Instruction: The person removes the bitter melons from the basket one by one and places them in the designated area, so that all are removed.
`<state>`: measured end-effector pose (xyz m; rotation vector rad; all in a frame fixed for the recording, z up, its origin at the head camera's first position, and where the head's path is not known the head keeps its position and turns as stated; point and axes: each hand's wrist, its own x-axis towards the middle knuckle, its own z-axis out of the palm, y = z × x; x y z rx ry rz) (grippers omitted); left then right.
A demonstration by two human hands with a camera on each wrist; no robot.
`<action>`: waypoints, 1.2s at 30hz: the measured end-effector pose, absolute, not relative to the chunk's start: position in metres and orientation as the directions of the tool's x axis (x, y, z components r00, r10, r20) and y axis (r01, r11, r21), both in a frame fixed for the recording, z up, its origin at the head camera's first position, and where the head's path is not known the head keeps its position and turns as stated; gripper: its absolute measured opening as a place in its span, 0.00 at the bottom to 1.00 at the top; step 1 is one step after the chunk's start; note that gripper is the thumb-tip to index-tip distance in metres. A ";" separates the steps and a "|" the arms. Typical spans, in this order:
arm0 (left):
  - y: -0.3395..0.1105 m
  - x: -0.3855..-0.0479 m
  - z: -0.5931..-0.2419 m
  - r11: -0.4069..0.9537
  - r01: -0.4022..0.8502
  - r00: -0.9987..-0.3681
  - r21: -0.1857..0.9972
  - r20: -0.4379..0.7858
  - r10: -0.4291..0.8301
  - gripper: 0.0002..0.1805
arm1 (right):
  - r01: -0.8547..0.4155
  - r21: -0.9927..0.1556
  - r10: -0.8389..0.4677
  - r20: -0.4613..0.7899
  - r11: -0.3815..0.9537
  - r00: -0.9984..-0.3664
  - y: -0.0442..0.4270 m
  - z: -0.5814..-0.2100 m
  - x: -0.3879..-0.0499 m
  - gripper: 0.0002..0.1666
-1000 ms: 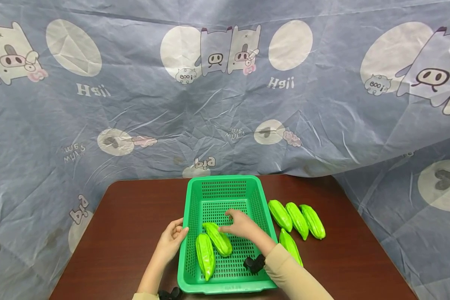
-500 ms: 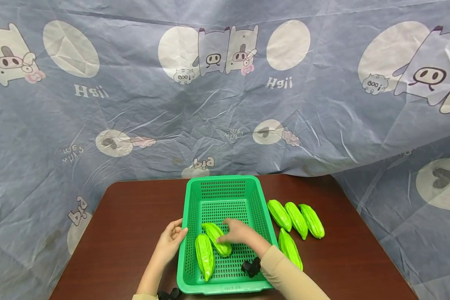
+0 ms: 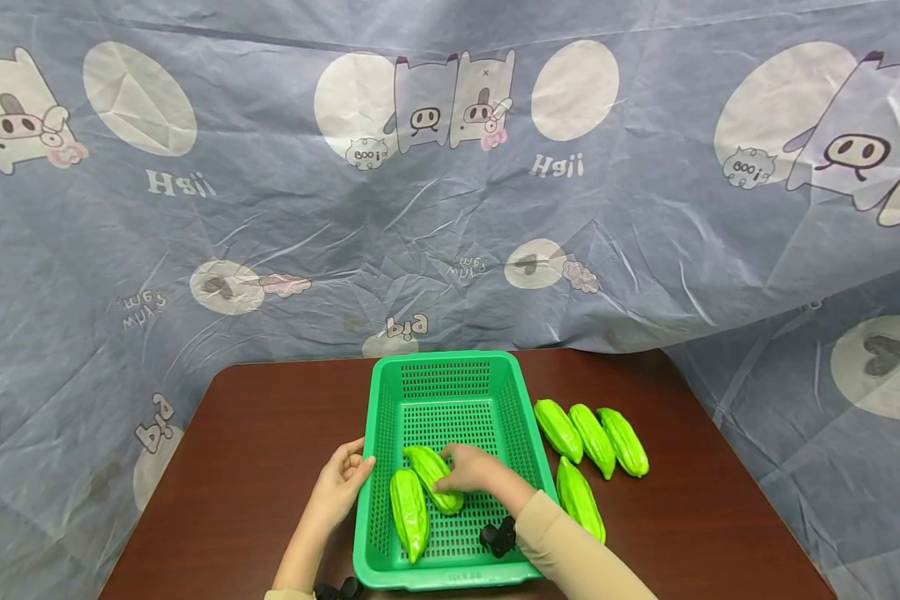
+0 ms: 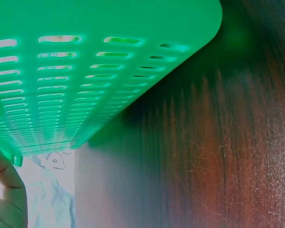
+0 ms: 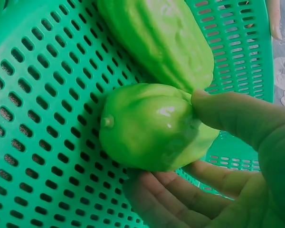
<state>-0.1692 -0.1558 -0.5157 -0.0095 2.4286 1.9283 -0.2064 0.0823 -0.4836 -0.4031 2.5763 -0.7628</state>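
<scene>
A green basket point(image 3: 450, 575) holds two green ridged gourds. My right hand point(image 3: 474, 468) is inside it, pinching the right-hand gourd point(image 3: 423, 463) between thumb and fingers; in the right wrist view the thumb lies on one side of this gourd point(image 5: 147, 126) and the fingers curl beneath the other. The other gourd point(image 3: 409, 512) lies to its left, also seen in the right wrist view point(image 5: 161, 42). At the basket's left rim, my left hand point(image 3: 339, 482) grips the edge with thumb and curled fingers; part of that hand point(image 4: 8, 194) shows in the left wrist view.
Several more gourds lie on the brown table point(image 3: 270, 433) right of the basket, the nearest one point(image 3: 580, 498) close beside its right wall. A blue patterned cloth point(image 3: 420, 208) hangs behind the table.
My right hand has lowered toward the right-hand gourd in the basket, and its thumb and fingers have closed around it. My left hand stays on the rim.
</scene>
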 end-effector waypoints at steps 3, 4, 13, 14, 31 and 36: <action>-0.156 -0.169 -0.515 0.230 -0.030 -0.999 0.973 -0.036 0.023 0.29 | -0.161 -0.565 -0.385 -0.304 0.810 -0.871 0.082 -0.484 -0.206 0.36; -0.155 -0.169 -0.515 0.230 -0.030 -0.999 0.973 -0.036 0.022 0.30 | -0.161 -0.563 -0.384 -0.303 0.811 -0.872 0.082 -0.484 -0.206 0.35; -0.155 -0.169 -0.517 0.240 -0.025 -0.999 0.970 -0.029 0.013 0.30 | -0.107 -0.618 -0.349 -0.285 0.779 -0.893 0.088 -0.476 -0.209 0.36; -0.155 -0.169 -0.517 0.241 -0.024 -1.000 0.970 -0.028 0.013 0.30 | -0.101 -0.627 -0.345 -0.280 0.772 -0.896 0.089 -0.474 -0.209 0.36; -0.155 -0.169 -0.519 0.243 -0.025 -1.000 0.970 -0.028 0.009 0.29 | 0.029 -0.751 -0.161 -0.178 0.659 -0.971 0.129 -0.414 -0.208 0.36; -0.155 -0.170 -0.519 0.232 -0.020 -1.000 0.973 -0.022 0.003 0.28 | 0.040 -0.777 -0.120 -0.148 0.629 -0.982 0.151 -0.405 -0.203 0.36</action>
